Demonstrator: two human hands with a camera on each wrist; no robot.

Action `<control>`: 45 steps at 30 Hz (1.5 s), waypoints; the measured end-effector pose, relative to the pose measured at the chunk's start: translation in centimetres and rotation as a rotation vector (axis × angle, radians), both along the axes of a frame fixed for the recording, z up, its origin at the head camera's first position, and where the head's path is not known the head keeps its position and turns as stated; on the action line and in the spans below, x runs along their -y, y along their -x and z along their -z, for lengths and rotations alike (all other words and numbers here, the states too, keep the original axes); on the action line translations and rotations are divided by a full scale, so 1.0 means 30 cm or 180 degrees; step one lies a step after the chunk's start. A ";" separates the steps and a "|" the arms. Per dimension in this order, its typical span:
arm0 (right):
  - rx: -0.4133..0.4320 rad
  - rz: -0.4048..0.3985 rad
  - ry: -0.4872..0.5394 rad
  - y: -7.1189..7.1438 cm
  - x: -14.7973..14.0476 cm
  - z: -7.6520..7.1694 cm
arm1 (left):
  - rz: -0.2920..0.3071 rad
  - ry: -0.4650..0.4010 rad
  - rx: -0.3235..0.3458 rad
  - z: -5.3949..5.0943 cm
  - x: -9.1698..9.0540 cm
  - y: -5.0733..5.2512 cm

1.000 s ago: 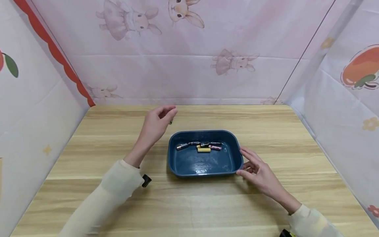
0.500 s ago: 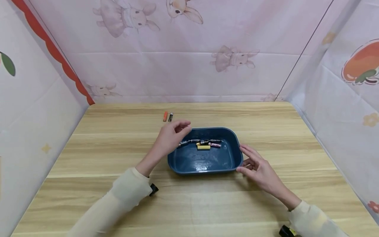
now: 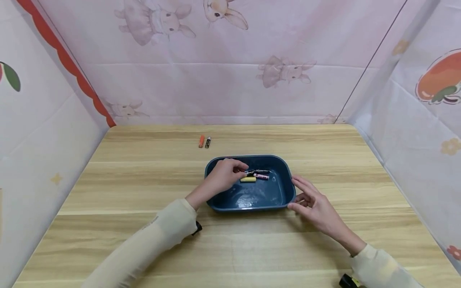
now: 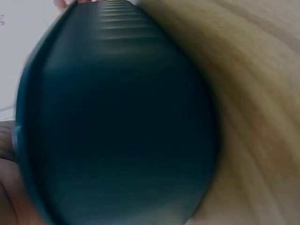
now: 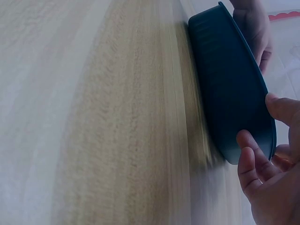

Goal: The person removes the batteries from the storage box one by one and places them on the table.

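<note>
Pale printed cloth [image 3: 223,92] with rabbit figures is hanging behind the far edge; side panels are flanking left and right. A wood-grain table [image 3: 108,192] is spreading below. Cream sleeves are covering both forearms: left sleeve [image 3: 155,236] lying across the near left, right sleeve [image 3: 383,268] at the near right.

A dark blue tub [image 3: 248,209] is standing upright at the table's middle, long side running left to right. In the left wrist view its outer wall is filling most of the frame.

Right hand [image 3: 317,210]: thumb and fingers are spreading wide, touching the tub's rim and outer wall at the right end. Left hand [image 3: 227,174]: it is hanging over the tub's left half, thumb and forefinger standing narrowly apart, tips at a dark battery [image 3: 250,173]. Cannot tell whether they are pinching it. Small black devices are sitting at both wrists, left [image 3: 197,228] and right [image 3: 347,281].

Inside the tub, toward the far side, a yellow battery [image 3: 248,179] is lying just near of the fingertips; a purplish battery [image 3: 261,176] and another black battery [image 3: 263,171] are lying just right of them. Outside, far left of the tub, an orange battery [image 3: 201,141] and a black-and-silver battery [image 3: 208,142] are lying side by side, slightly apart.
</note>
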State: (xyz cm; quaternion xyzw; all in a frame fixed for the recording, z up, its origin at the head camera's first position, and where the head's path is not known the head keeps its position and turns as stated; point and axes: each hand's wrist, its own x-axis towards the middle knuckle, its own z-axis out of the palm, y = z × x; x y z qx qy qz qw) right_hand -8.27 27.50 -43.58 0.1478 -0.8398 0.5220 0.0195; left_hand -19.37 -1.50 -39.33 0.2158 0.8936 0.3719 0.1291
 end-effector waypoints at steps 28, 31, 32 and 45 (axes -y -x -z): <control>-0.0080 -0.0063 0.0079 0.004 -0.002 0.001 | -0.0048 0.0583 -0.0280 0.107 -0.066 0.001; -0.0083 -0.0061 0.0073 0.004 -0.002 0.002 | -0.0019 0.0621 -0.0338 0.109 -0.068 -0.002; -0.0085 -0.0060 0.0071 0.003 -0.002 0.002 | -0.0005 0.0632 -0.0366 0.109 -0.068 -0.003; -0.0105 -0.0068 0.0062 0.002 -0.002 0.000 | -0.0172 0.0393 -0.0015 0.015 -0.045 -0.009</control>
